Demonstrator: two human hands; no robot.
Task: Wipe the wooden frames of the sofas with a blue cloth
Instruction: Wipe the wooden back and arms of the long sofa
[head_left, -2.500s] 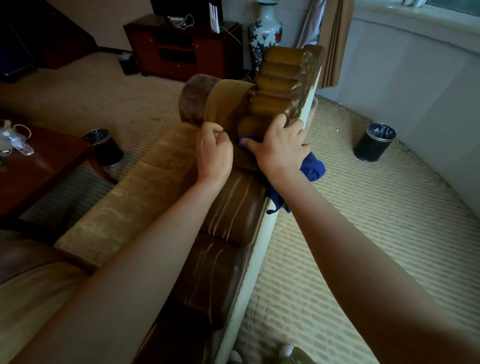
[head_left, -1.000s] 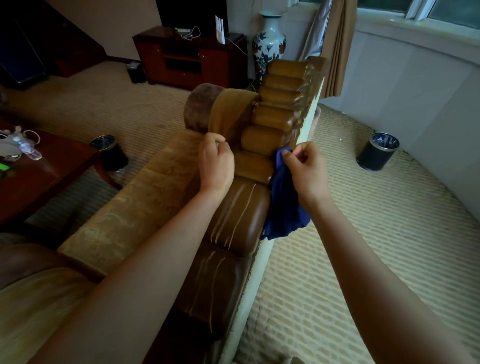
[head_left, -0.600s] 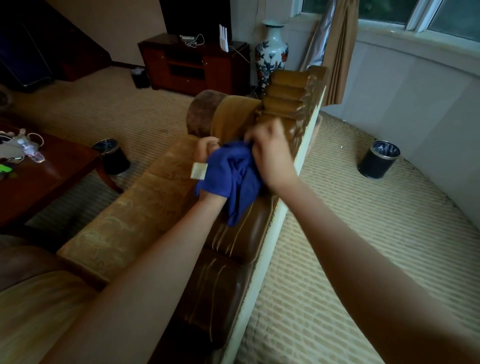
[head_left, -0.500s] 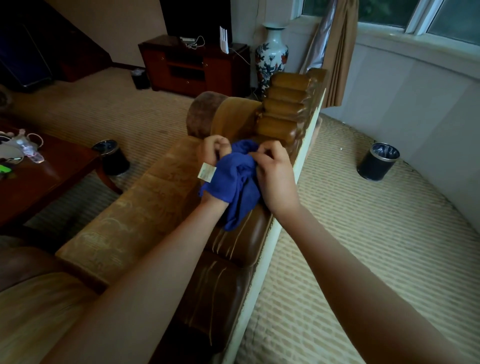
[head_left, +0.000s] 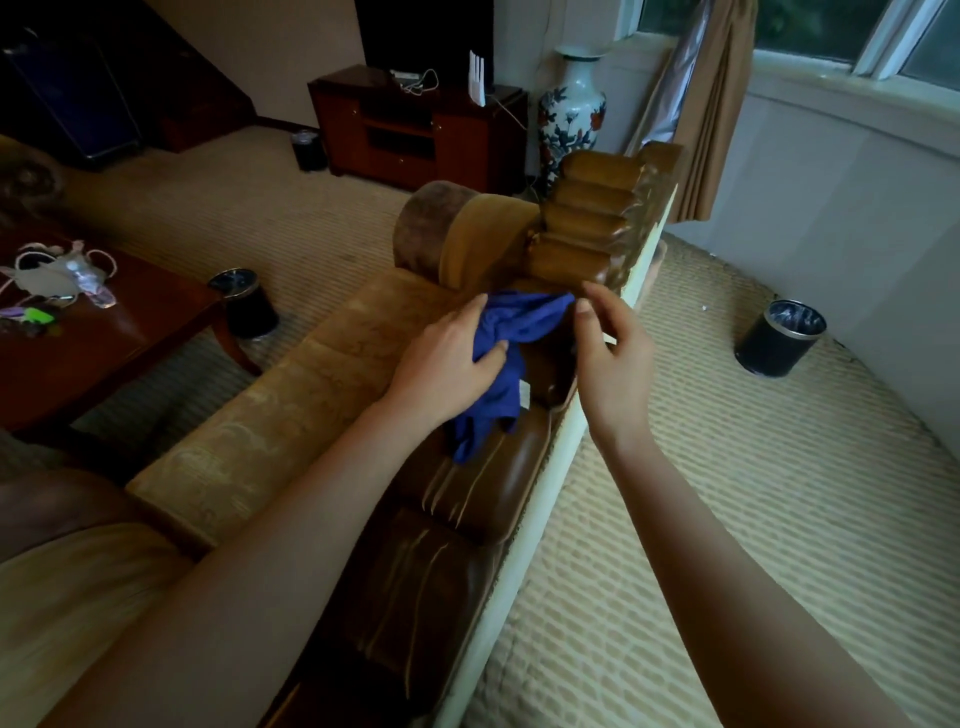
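The blue cloth (head_left: 501, 353) lies bunched on the sofa's wooden frame (head_left: 483, 499), its middle hidden under the left hand (head_left: 452, 358), whose fingers curl round it. The right hand (head_left: 613, 348), just right of the frame, pinches the cloth's far corner between thumb and forefinger. Left of the frame stand a bin (head_left: 243, 304) and a cluttered counter (head_left: 78, 353); another bin (head_left: 779, 336) stands well to its right.

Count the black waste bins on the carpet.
3. One bin stands right of the sofa near the wall, one bin beside the wooden table, and a small bin left of the cabinet. Others may be out of view.
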